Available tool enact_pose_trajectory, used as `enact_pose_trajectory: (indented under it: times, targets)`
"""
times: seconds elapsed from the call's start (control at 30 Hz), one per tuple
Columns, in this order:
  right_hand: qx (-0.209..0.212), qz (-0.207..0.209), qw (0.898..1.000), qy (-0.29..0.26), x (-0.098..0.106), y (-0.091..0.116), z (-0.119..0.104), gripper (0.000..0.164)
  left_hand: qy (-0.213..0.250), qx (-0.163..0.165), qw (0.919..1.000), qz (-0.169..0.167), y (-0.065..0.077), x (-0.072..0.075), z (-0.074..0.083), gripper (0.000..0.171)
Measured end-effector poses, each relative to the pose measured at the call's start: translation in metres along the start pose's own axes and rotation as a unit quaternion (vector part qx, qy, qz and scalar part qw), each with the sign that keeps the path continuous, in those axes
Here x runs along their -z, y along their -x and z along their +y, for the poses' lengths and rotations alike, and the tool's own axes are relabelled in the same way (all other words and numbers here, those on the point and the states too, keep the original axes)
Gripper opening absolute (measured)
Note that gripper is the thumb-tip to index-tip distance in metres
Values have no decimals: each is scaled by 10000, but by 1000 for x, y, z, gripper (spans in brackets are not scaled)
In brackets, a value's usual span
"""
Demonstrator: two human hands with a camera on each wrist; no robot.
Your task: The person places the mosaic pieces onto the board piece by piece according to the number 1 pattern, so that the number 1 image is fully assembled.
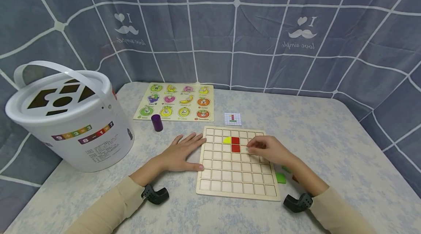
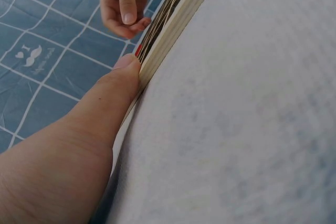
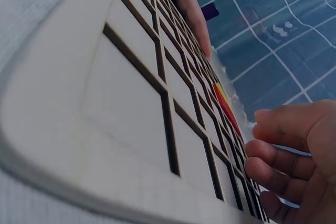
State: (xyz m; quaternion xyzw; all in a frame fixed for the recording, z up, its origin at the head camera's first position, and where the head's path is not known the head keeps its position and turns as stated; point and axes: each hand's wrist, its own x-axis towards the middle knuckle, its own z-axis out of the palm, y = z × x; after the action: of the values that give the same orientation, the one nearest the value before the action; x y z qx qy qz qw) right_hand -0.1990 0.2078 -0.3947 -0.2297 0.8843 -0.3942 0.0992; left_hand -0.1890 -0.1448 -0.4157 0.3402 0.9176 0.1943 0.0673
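Note:
A wooden grid board (image 1: 236, 194) lies flat on the table. In its upper cells sit a yellow piece (image 1: 227, 140) with a curved edge and two red square tiles (image 1: 235, 144). My left hand (image 1: 182, 153) rests spread at the board's left side, its thumb (image 2: 126, 61) touching the edge. Over the right part of the grid, my right hand (image 1: 268, 149) has its fingers bent, thumb near the index fingertip. Something pale shows at those fingertips; whether it is a held piece cannot be told. Beside the right forearm lies a green tile (image 1: 281, 178).
Partly under the right forearm are another green piece (image 1: 286, 169) and a brownish-red piece (image 1: 295, 179). Behind the board lie a small pattern card (image 1: 232, 119) and a fruit picture board (image 1: 174, 102). A purple cylinder (image 1: 157, 123) stands nearby. A white lidded bucket (image 1: 95, 146) occupies the left.

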Motion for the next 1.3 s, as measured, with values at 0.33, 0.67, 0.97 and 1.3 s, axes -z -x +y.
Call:
enact_pose_trajectory:
  times: [0.33, 0.67, 0.97, 1.3]
  targets:
    - [-104, 216, 9997, -68, 12, 16, 6, 16, 45, 17, 10000, 21, 0, 0, 0, 93]
    - [-123, 451, 9989, -43, 24, 35, 19, 18, -1, -20, 10000, 43, 0, -1, 0, 93]
    - [-176, 459, 9985, -240, 35, 53, 31, 20, 2, -26, 10000, 54, 0, -1, 0, 93]
    - [-305, 446, 9979, -362, 47, 72, 38, 23, 12, -1, 10000, 39, 0, -1, 0, 93]
